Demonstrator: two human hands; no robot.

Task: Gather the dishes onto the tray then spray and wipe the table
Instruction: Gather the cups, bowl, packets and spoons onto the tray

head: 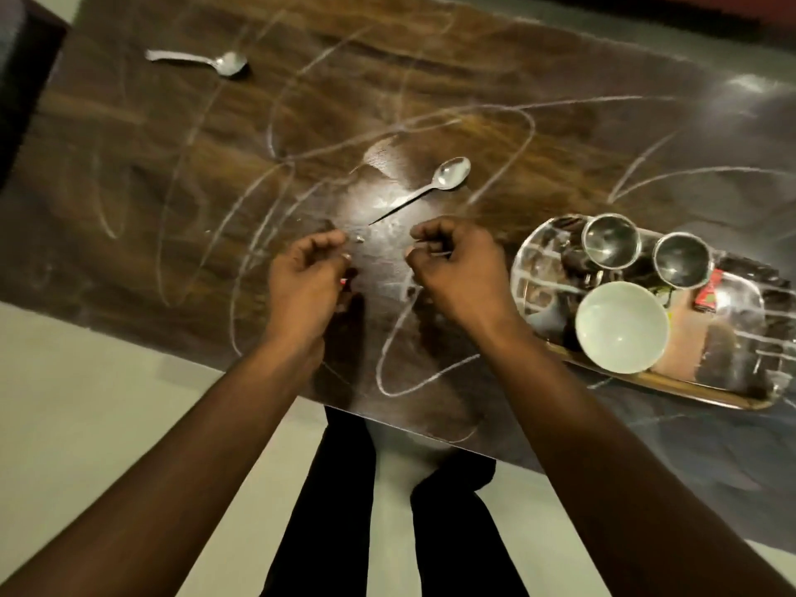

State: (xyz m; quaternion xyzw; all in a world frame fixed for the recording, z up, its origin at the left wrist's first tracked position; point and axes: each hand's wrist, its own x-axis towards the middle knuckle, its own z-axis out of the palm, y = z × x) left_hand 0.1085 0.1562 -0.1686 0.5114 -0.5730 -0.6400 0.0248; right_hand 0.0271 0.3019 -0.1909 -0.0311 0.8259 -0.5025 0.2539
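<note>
The dark wooden table (172, 174) is covered in white scribbled marks. One steel spoon (448, 174) lies just beyond my hands, and another spoon (215, 62) lies at the far left. To my right, a shiny tray (672, 383) holds two steel cups (609, 241) (680, 258), a white bowl (620, 327) and a red wrapper (706, 293). My left hand (306, 282) is curled above the table's near part, with a bit of red showing under its fingers. My right hand (456, 269) is curled too, pinching a thin pale sliver. Small crumbs (359, 240) lie between my hands.
The table's near edge (387, 417) runs diagonally in front of my legs, with pale floor (86, 402) below it. A dark chair or furniture edge (26, 79) stands at the far left corner. The tray sits close to the near edge.
</note>
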